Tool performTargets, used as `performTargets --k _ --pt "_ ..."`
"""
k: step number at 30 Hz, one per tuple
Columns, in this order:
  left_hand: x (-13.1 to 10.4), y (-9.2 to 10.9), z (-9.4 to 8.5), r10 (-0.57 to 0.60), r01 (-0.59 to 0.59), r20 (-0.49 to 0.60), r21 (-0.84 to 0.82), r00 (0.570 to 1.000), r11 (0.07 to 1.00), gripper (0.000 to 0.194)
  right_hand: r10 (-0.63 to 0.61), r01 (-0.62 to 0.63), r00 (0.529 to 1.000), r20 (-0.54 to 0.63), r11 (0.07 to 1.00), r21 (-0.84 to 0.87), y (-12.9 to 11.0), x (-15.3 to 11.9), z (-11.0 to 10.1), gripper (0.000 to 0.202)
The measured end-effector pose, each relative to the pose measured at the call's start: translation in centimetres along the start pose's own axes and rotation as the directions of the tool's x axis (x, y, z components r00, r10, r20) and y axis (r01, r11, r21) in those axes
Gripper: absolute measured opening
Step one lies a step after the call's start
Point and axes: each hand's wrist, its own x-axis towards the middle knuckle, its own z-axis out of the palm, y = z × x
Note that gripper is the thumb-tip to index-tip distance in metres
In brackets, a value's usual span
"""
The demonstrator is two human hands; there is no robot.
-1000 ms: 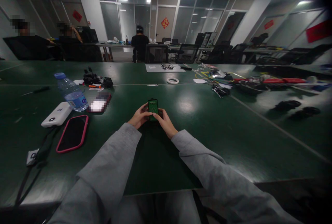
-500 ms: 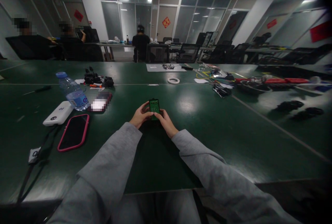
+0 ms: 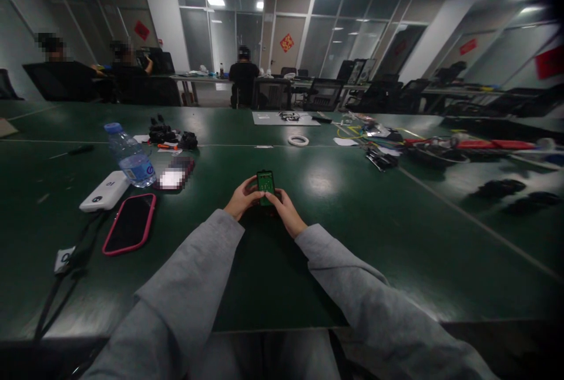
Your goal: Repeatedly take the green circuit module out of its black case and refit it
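Observation:
Between my two hands is a small green circuit board (image 3: 265, 182) in a dark frame or case, held upright above the green table. My left hand (image 3: 242, 198) grips its left side, thumb across the lower front. My right hand (image 3: 286, 207) holds the lower right side, and its thumb presses on the board's face close to the left thumb. The fingers behind the board are hidden. Small pale marks show on the green face, too fine to make out.
At left on the green table (image 3: 352, 251) are a pink-cased phone (image 3: 130, 224), a white power bank (image 3: 104, 192) with a cable and a water bottle (image 3: 134, 162). A white ring (image 3: 298, 141) lies ahead. Wires and tools (image 3: 381, 160) spread at right. Several people sit beyond.
The whole view has shifted slightly, so everything appears a little further right and lower. Both hands keep their hold on the circuit board, with thumbs in nearly the same place.

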Motion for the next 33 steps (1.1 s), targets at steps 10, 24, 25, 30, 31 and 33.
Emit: performTargets --k 10,24,25,30,31,33 --pt "0.1 -0.1 0.0 0.000 0.004 0.034 -0.106 0.999 0.994 0.072 0.033 -0.035 0.999 0.031 0.997 0.067 -0.6 -0.4 0.1 0.051" --pt "0.2 -0.3 -0.2 -0.013 0.024 0.075 -0.147 0.997 0.989 0.072 -0.018 0.012 0.997 0.070 0.996 0.088 -0.9 -0.8 0.4 0.041" --pt "0.3 -0.3 -0.2 -0.015 0.027 0.086 -0.149 0.996 0.988 0.073 -0.024 0.018 0.997 0.077 0.997 0.079 -0.7 -0.7 0.3 0.041" --pt "0.2 -0.3 -0.1 -0.040 0.056 0.101 -0.163 0.994 0.985 0.072 -0.045 0.042 0.996 0.082 0.999 0.033 -0.2 -0.4 0.0 0.041" --pt "0.1 -0.2 0.0 -0.045 0.061 0.099 -0.169 0.994 0.984 0.071 -0.059 0.058 0.996 0.070 0.998 0.023 -0.1 -0.4 0.1 0.041" --pt "0.0 0.0 0.1 -0.061 0.076 0.096 -0.171 0.994 0.982 0.068 -0.103 0.103 0.994 0.027 0.994 -0.021 -0.2 -0.5 0.2 0.042"
